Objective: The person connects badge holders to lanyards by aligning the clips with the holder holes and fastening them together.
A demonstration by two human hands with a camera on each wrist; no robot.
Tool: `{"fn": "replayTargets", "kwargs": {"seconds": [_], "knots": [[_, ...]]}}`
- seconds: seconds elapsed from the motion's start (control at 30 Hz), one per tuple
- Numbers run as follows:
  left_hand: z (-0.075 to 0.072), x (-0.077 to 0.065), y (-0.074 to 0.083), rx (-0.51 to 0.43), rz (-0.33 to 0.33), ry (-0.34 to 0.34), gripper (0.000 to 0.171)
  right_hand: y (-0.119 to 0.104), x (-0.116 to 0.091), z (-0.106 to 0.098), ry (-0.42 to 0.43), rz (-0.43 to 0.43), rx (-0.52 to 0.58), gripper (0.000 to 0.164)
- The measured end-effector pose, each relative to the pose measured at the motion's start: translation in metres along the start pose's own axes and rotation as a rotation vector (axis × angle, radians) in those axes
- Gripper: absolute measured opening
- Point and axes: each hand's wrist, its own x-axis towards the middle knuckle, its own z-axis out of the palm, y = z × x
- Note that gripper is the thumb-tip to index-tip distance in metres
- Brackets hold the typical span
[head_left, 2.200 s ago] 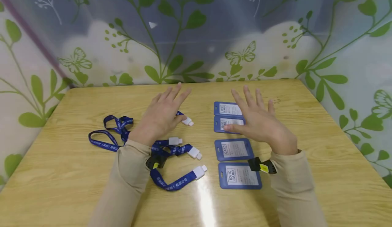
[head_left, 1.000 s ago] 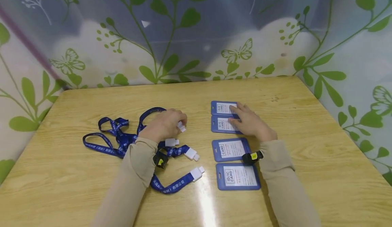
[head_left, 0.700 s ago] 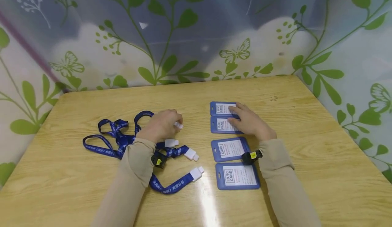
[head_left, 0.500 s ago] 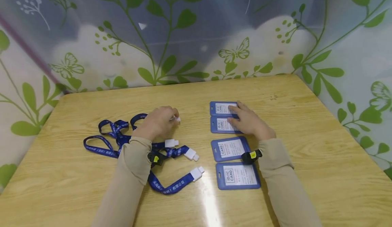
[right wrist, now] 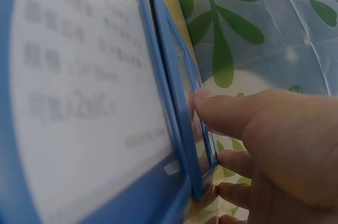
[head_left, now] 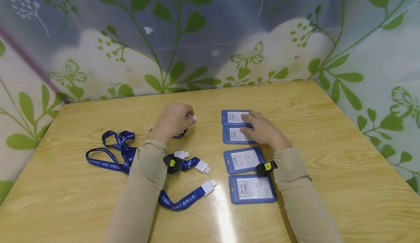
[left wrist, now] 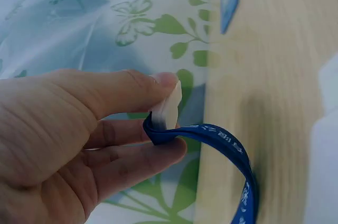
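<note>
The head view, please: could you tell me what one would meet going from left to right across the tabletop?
Blue lanyard loops, left hand, white buckle of the nearest lanyard, nearest blue card holder, right sleeve.

Showed navy blue with white lettering on the lanyards (head_left: 189, 199), plain white on their end clips (head_left: 207, 188), and mid blue on the card holders (head_left: 234, 197), framing white inserts (head_left: 259, 189) printed in black and faint red. Ran to yellowish wood grain on the desk (head_left: 328, 155), beige on the sleeves (head_left: 137, 192), and black with yellow patches on the wrist devices (head_left: 173, 163). Bore a green leaf-and-butterfly print on the wall covering (head_left: 203, 31), over blue-grey and cloudy white.
</note>
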Motion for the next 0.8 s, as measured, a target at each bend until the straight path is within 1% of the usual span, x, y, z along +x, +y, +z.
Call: {"fn": "replayTargets", "kwargs": {"seconds": [0.23,0.33,0.43,0.53,0.67,0.8], "knots": [[0.0025,0.004,0.0039,0.069,-0.01,-0.049,0.028,-0.0027,-0.0004,0.0,0.002,0.018,0.013,0.061],[0.0026,0.0046,0.0047,0.074,-0.015,-0.078,0.031,-0.003,0.0,0.0006,0.001,0.023,0.011,0.061],[0.0031,0.0045,0.005,0.058,-0.024,-0.102,0.033,-0.0035,0.0001,0.0018,0.002,0.027,0.011,0.06],[0.0034,0.0039,0.0048,0.06,-0.026,-0.096,0.033,-0.004,0.0001,0.0025,0.006,0.03,0.015,0.057],[0.0029,0.0031,0.0042,0.059,-0.021,-0.062,0.029,-0.0037,0.0007,0.0026,0.021,0.039,0.018,0.053],[0.0025,0.0032,0.0051,0.035,-0.012,-0.05,0.027,-0.0018,0.0003,0.0015,0.028,0.046,0.012,0.051]]}}
